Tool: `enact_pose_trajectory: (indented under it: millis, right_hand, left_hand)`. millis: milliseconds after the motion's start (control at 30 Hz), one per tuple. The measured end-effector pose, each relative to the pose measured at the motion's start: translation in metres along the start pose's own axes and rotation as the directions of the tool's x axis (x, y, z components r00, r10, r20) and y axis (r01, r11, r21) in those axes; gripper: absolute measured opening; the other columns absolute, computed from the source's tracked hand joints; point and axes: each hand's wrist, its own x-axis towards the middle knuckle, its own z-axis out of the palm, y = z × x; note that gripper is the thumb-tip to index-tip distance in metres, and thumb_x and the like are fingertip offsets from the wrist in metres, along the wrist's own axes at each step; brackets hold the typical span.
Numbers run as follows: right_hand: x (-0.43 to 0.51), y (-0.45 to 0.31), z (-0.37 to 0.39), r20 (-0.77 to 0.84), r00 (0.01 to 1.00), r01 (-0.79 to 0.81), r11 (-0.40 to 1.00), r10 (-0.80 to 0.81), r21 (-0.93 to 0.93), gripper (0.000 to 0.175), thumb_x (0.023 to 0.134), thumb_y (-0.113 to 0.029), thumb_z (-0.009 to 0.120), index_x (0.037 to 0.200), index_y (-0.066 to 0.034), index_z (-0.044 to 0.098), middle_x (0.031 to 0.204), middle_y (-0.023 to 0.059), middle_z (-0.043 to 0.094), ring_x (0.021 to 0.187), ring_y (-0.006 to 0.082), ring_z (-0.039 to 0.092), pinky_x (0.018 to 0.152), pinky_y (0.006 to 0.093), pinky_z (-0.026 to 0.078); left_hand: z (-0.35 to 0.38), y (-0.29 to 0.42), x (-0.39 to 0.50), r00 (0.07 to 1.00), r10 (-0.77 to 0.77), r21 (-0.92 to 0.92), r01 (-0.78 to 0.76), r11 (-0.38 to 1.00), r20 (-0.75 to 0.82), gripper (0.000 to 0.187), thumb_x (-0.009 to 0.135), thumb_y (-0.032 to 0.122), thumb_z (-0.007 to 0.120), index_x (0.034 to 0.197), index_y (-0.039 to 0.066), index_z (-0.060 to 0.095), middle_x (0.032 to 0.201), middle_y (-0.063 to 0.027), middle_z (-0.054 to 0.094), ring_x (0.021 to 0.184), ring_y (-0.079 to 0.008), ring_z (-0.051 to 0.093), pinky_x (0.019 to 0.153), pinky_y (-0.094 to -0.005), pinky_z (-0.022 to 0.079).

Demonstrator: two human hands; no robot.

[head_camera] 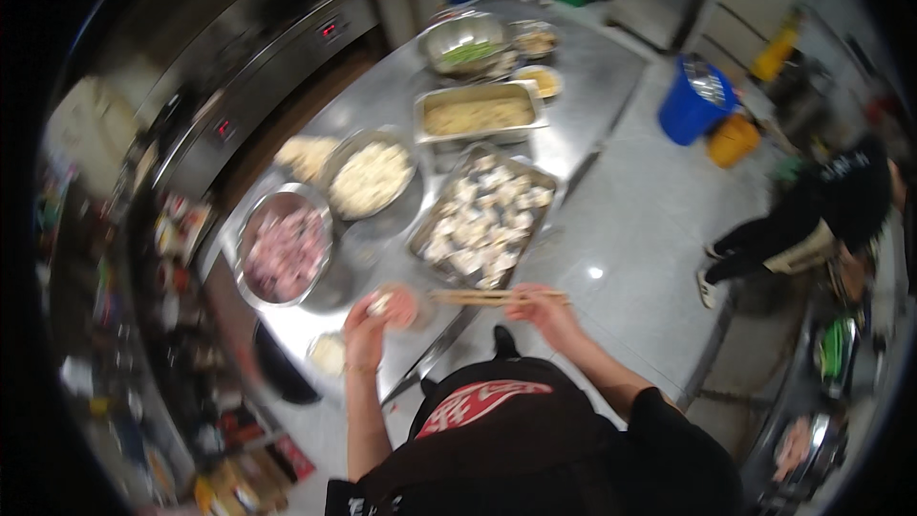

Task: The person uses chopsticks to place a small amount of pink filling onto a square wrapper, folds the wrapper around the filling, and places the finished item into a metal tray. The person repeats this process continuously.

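Note:
My right hand (541, 309) grips a pair of wooden chopsticks (469, 297), held level with their tips pointing left. Those tips reach the edge of a bowl of pink minced filling (401, 307). Over the left side of that bowl, my left hand (364, 335) pinches a small white piece of food (380, 304), blurred. Just beyond the chopsticks lies a rectangular metal tray (418, 247) filled with many whitish food pieces (476, 229), too blurred to name. A small dish of something pale (328, 354) sits left of my left wrist.
On the steel table (573, 97) stand steel bowls of pink raw meat (286, 251) and pale shreds (371, 179). Farther off are a deep pan of yellowish food (478, 115) and a bowl of chopped greens (469, 51). A person (824, 201) and a blue bucket (691, 104) are at right.

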Motion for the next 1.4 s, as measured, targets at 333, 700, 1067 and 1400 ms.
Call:
enact_pose_trajectory:
  millis: [333,700,1067,1400]
  right_hand:
    - [0.007,-0.023,-0.008,-0.068,0.997,-0.028,0.998,0.024,-0.058,0.025,0.085,-0.013,0.048,0.103,0.0032,0.052,0.090,0.0154,0.060,0.078,0.0246,0.062,0.068,0.0328,0.052]
    - [0.019,-0.009,0.003,-0.064,0.994,-0.092,0.995,0.089,-0.041,0.025,0.085,-0.012,0.047,0.104,0.0036,0.051,0.090,0.0158,0.060,0.077,0.0251,0.062,0.068,0.0329,0.052]
    - [0.010,-0.002,-0.002,-0.065,0.992,-0.109,0.994,0.109,0.001,0.024,0.085,-0.011,0.048,0.102,0.0055,0.053,0.089,0.0157,0.059,0.077,0.0270,0.062,0.069,0.0328,0.052]
    - [0.010,-0.004,-0.006,-0.088,0.988,-0.124,0.992,0.125,0.009,0.024,0.085,-0.011,0.048,0.101,0.0066,0.052,0.088,0.0160,0.059,0.076,0.0268,0.063,0.068,0.0326,0.053]
  left_hand:
    - [0.011,-0.007,0.010,0.969,-0.109,-0.111,0.086,0.990,-0.223,0.018,0.080,-0.001,0.053,0.098,0.000,0.056,0.092,-0.0071,0.061,0.076,-0.0152,0.060,0.062,-0.0270,0.049]
    - [0.000,0.000,0.011,0.958,-0.202,-0.293,0.138,0.946,-0.202,0.019,0.084,0.006,0.050,0.102,0.003,0.053,0.090,-0.0066,0.060,0.069,-0.0151,0.054,0.059,-0.0274,0.043]
    - [0.036,-0.020,0.082,0.938,-0.338,-0.192,0.317,0.929,-0.082,0.033,0.084,0.008,0.050,0.115,-0.003,0.043,0.105,-0.0154,0.055,0.088,-0.0235,0.057,0.074,-0.0323,0.048]
    - [0.114,-0.001,0.114,0.985,-0.167,0.071,0.164,0.984,0.042,0.038,0.086,0.012,0.051,0.121,0.002,0.042,0.116,-0.0089,0.050,0.102,-0.0191,0.050,0.087,-0.0303,0.040]
